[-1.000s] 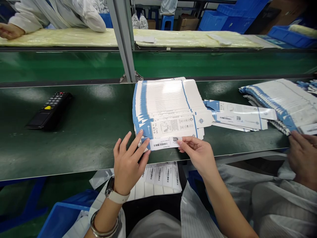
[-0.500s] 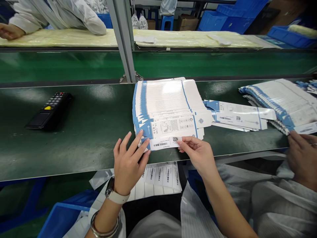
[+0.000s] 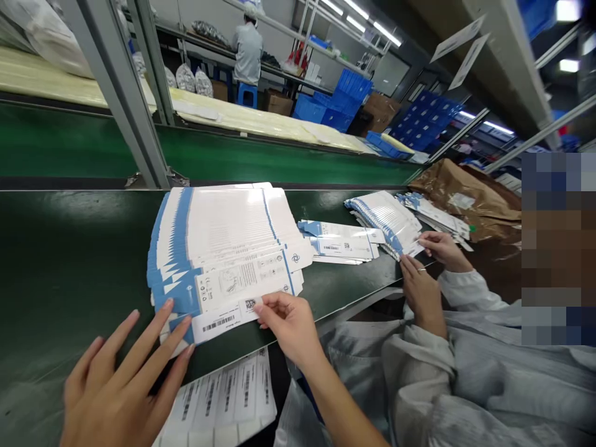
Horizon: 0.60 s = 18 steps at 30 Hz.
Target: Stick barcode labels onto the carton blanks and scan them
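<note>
Here's the fan [image 3: 233, 226] of flat cartons on the green bench, and dials are read from its middle, twelve being straight ahead. Down at five, the right hand [image 3: 293, 326] has thumb and forefinger closed on the coded end of a white strip [image 3: 218, 323]. Over at seven, the left hand [image 3: 125, 379] is spread open, fingertips on the blue ends. These look like light card, springy along their length, likely to crease at a hard pinch; that glossy face could well slide, so a layered fan like this should shift at a careless nudge. The strip looks thin and bendy: best taken by its short end, clear of the codes, with flat fingers steadying the blue end. Out at three lies a small pile [image 3: 344, 242], and beyond it a second fan [image 3: 384, 214], where a co-worker's hands [image 3: 421, 292] are busy. Down at six, a sheet [image 3: 233, 397] of barcodes peeks out below the bench edge. And now the containers! Blue bins [image 3: 347, 93] stacked between one and two, insides hidden; a low blue tray [image 3: 384, 144] at two with something long and yellowish in it; clear bags [image 3: 203, 84] near twelve, full of pale pieces; a brown bag [image 3: 465, 192] between two and three, contents impossible to tell.
</note>
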Available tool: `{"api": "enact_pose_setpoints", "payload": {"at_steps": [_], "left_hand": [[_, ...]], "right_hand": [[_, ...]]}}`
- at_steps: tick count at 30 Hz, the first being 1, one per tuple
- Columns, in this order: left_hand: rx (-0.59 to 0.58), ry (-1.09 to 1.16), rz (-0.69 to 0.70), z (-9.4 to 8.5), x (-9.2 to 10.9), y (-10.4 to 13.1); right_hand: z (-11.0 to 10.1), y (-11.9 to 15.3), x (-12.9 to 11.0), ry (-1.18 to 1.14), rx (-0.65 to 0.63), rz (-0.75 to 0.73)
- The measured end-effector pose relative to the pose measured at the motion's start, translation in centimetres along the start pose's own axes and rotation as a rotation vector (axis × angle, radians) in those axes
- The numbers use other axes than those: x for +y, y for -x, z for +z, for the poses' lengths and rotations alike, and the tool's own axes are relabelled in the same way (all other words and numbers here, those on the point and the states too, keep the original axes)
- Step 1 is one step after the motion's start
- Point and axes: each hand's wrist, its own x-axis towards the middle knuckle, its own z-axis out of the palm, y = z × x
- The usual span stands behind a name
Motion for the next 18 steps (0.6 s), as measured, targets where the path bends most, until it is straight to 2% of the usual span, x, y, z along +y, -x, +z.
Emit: {"api": "enact_pose_setpoints", "payload": {"at_steps": [9, 18], "left_hand": [[0.07, -0.043, 0.116, 0.9, -1.4, 0.3], [0.057, -0.065, 0.12, 0.8, -1.3, 0.2]], "right_hand": [[0.1, 0.0, 0.4, -0.001, -0.003, -0.024], [0.1, -0.1, 0.6, -0.006, 0.008, -0.031]]}}
